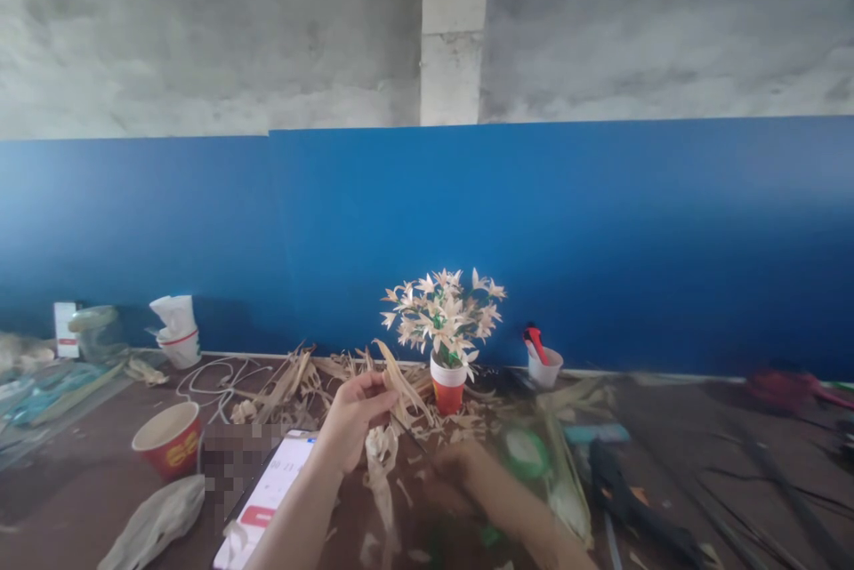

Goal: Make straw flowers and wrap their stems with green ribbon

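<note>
My left hand (360, 414) pinches a pale strip of dried corn husk (393, 379) that points upward. Lower and to the right, my right hand (460, 477) is smeared by motion and its fingers are not clear. A thin dark shaft (414, 437) runs between the two hands; its kind is too blurred to name. Just beyond the hands stands a red and white cup (448, 397) with a bunch of cream husk flowers (450, 317) on green stems. More husk pieces (300, 388) lie heaped on the brown table behind my left hand.
A lit phone (273, 490) lies beside my left forearm. Left of it are a red paper cup (170, 441), a white cable (223, 383) and a white cup (179, 343). To the right are a small white cup with a red-handled tool (535, 343), green tape (527, 453) and a black glue gun (631, 499).
</note>
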### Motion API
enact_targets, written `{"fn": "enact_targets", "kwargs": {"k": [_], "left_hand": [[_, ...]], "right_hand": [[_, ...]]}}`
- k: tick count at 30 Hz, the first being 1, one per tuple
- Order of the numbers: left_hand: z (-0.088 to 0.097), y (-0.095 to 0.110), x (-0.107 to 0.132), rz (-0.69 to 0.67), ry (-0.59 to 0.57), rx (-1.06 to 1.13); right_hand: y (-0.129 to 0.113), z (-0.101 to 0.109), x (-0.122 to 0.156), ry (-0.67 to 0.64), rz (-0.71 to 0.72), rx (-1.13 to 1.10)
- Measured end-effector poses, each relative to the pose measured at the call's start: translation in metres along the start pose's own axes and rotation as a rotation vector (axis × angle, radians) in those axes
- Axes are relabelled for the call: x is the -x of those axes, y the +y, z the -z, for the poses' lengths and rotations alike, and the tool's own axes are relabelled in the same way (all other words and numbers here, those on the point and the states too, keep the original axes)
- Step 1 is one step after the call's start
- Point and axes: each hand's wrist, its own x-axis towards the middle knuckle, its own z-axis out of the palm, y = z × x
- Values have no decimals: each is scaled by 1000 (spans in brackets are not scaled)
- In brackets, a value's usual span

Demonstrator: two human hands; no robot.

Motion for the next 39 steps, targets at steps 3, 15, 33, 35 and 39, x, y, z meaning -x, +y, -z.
{"fn": "enact_targets", "kwargs": {"k": [3, 15, 33, 35, 39], "left_hand": [[-1, -1, -1, -3, 38, 9], [2, -8, -7, -79, 154, 24], [-4, -13, -5, -9, 226, 199], [-6, -14, -5, -9, 237, 215], [-9, -16, -4, -6, 256, 246]], "right_hand": [[-1, 1, -2, 45, 45, 45], [-10, 0, 2, 134, 142, 151], [0, 0, -8, 178, 162, 98], [1, 0, -9, 186, 161, 87], [4, 0, -12, 230, 153, 92]]}}
